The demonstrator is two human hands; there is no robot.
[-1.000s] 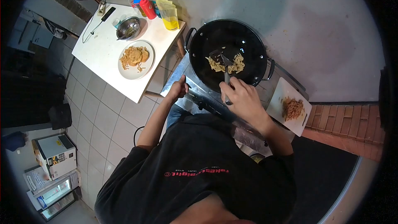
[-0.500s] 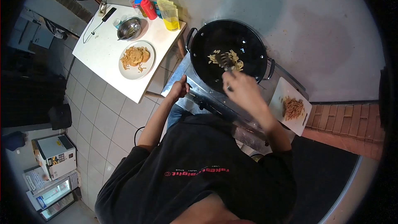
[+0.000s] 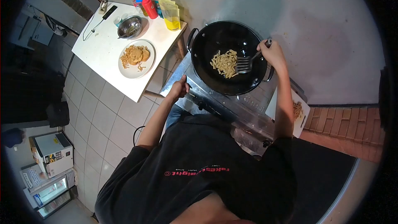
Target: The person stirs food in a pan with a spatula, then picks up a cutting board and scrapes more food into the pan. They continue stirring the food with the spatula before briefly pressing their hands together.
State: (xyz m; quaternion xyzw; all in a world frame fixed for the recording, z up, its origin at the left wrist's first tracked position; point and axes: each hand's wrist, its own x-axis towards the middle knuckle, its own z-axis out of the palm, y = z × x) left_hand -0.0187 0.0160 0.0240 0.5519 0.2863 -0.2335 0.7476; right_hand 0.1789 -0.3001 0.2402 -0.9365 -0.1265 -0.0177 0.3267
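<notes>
A black wok point(image 3: 219, 35) with two side handles sits on the metal stove point(image 3: 182, 74). Pale, strip-shaped food pieces point(image 3: 224, 63) lie gathered inside it. My right hand point(image 3: 271, 54), over the wok's right rim, is closed round the handle of a slotted spatula point(image 3: 244, 64). The spatula's head touches the right side of the food. At the stove's front left, my left hand point(image 3: 179, 88) is closed with the thumb up, beside a dark knob or handle; whether it grips anything is hidden.
On the left, a white table point(image 3: 112, 68) bears a plate of food point(image 3: 137, 72), a metal bowl point(image 3: 129, 27), a red bottle point(image 3: 149, 8) and a yellow pouch point(image 3: 170, 16). A white board point(image 3: 302, 120) with brown strips stands right of the stove, partly behind my right forearm.
My right hand has moved right and up with the spatula, whose head has shifted to the food's right side. The food pieces are more closely gathered. My left hand has stayed in place.
</notes>
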